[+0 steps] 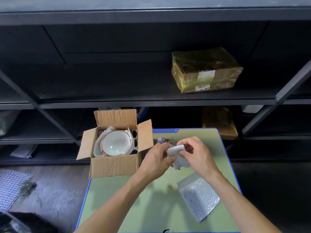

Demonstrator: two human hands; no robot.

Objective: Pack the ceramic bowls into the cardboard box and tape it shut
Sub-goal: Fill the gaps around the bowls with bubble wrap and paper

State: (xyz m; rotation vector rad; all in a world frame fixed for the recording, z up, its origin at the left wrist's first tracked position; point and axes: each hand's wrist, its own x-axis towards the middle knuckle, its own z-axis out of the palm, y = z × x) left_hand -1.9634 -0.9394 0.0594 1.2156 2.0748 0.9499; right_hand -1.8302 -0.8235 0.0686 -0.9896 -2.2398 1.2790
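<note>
Brown corrugated cardboard is what I pick up first through the head camera: the open cardboard box (114, 167) stands on the far left corner of the pale green table with a blue rim (134, 207), all four flaps turned outward. Inside it I see the white ceramic bowls with thin reddish rims (116, 142), nested mouth-up and cradled in a white foam sheet (97, 152) that lines the box walls; how many bowls are in the stack I cannot tell. Just right of the box, above the table, both hands meet. The left hand (156, 158) has its fingers curled and pinches the left side of a crumpled piece of white packing wrap (176, 149), while the right hand (198, 155) curls its fingers over the top right of the same piece, so the wrap is held between the two. Nearer me, a flat sheet of clear bubble wrap (198, 195) lies on the table below the right forearm, apart from the hands. Behind the table I see dark metal shelving (151, 101), with a brown parcel wrapped in glossy tape (205, 71) sitting on the upper shelf.
</note>
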